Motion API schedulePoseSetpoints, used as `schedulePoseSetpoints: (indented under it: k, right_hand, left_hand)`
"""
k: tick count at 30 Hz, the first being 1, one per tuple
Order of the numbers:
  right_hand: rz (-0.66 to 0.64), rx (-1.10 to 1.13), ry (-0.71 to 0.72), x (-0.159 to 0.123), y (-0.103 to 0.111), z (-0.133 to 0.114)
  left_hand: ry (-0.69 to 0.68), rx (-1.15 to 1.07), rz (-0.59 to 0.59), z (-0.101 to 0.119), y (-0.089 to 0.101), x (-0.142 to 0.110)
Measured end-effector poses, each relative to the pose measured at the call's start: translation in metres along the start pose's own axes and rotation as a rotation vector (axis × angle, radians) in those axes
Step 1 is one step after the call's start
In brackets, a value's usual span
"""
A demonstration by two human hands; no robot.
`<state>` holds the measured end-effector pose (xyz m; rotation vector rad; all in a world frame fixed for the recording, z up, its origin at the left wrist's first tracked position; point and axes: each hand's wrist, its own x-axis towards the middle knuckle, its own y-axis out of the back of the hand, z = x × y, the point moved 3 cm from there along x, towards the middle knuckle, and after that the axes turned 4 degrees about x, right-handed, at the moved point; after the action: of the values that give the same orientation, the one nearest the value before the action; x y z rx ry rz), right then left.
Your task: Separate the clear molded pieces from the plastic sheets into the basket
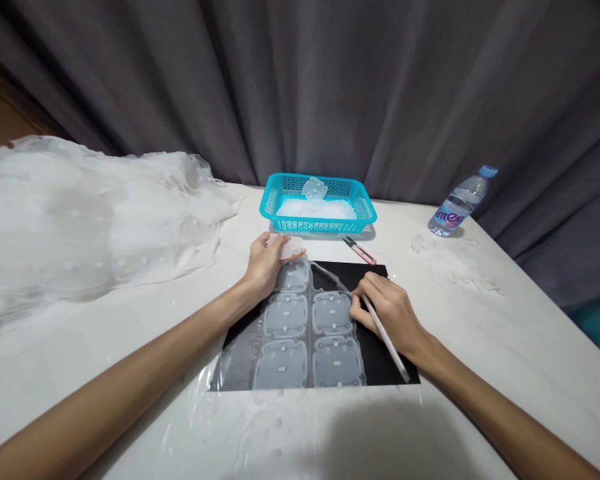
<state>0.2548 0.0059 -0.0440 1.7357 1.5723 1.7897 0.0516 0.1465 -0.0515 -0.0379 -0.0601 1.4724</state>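
Observation:
Between the thumb and fingers of my left hand [266, 263] is a translucent white, rounded-square plastic piece [290, 248], just beyond the sheet's far edge. My right hand [387, 308] is closed around a long, thin, pale pen-like tool [387, 343]; its exact kind cannot be made out. A clear plastic sheet [286, 317] with rows of similar rounded-square shapes lies over a black mat [387, 370]. At the sheet's far right, one place shows bare black with a narrow strip of film beside it. My right fingers rest at the sheet's right side.
Behind the mat stands a blue basket [317, 227] holding many translucent pieces. Pink-handled thread snips [360, 251] lie before it. A water bottle [457, 207] and a small heap of clear scraps [457, 267] are at right. Piled plastic sheets [95, 220] cover the left side.

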Motion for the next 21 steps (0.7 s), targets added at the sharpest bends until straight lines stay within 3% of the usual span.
schedulePoseSetpoints:
  k: [3, 11, 21]
  right_hand:
    - [0.017, 0.06, -0.122, -0.004, 0.0, 0.008]
    - [0.084, 0.135, -0.268, -0.005, -0.007, 0.021]
    - [0.069, 0.23, -0.335, -0.002, -0.006, 0.026]
  left_hand:
    - [0.024, -0.045, -0.056, 0.011, 0.008, 0.005]
    - [0.103, 0.05, -0.437, 0.033, -0.002, -0.015]
    - [0.111, 0.177, -0.631, 0.041, -0.011, -0.028]
